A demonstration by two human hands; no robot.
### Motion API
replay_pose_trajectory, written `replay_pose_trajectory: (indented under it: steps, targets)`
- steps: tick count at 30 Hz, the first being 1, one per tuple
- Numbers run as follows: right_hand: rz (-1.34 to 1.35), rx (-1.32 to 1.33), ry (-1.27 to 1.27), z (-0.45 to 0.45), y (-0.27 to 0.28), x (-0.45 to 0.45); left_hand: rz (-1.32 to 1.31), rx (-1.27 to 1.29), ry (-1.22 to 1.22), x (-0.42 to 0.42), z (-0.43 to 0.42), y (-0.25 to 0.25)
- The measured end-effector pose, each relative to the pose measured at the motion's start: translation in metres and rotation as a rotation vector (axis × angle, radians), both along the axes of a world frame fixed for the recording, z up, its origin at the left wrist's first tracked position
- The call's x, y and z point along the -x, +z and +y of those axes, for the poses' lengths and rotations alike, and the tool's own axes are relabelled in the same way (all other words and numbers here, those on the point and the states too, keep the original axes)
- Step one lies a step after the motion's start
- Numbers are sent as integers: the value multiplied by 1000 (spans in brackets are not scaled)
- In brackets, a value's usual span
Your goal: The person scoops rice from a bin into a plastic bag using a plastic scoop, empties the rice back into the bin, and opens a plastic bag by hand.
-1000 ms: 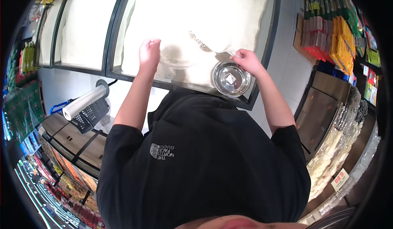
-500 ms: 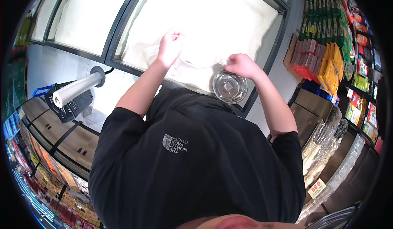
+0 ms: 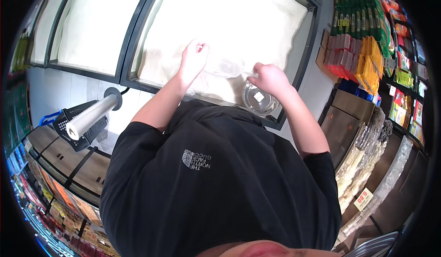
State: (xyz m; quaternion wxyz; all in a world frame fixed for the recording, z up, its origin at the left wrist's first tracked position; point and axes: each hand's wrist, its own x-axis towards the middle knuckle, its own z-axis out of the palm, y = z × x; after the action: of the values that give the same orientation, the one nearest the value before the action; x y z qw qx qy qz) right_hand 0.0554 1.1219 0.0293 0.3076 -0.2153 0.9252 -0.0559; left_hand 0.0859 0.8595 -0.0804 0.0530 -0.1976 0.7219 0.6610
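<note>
The left hand (image 3: 195, 57) is curled narrow beside some clear plastic (image 3: 224, 67), which lies between the hands over the white contents (image 3: 220, 23) of a black-framed bin (image 3: 123, 55). The right hand (image 3: 271, 79) hangs above a glass bowl's (image 3: 261, 100) rim; in this glare, I cannot tell whether it grips the plastic.

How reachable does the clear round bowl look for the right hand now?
Likely yes: the right hand overlaps the far rim of the clear round bowl in view and nothing visible blocks it; contact is unclear.
</note>
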Motion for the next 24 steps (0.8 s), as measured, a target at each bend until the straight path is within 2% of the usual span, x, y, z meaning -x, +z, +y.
replay_pose_trajectory:
  steps: [4, 8, 10, 13, 18, 21, 24]
  targets:
    - [-168, 89, -374, 57, -1, -10, -55, -61, -8, 3, -2, 1]
    - [-158, 29, -600, 121, -56, -20, -150, 71, -11, 9, -4, -11]
    - [-130, -32, -659, 137, -80, -13, -137, 30, -4, 8, -5, -2]
    - [-92, -157, -542, 140, -119, 2, -216, 54, 21, 10, 0, 25]
    - [-39, 47, -462, 92, -198, 23, -258, 75, 29, 8, 9, 41]
    - [-77, 120, -501, 57, -217, 38, -247, 106, 9, 3, 11, 42]
    - [-137, 191, -565, 60, -207, 38, -237, 124, -6, 1, 12, 43]
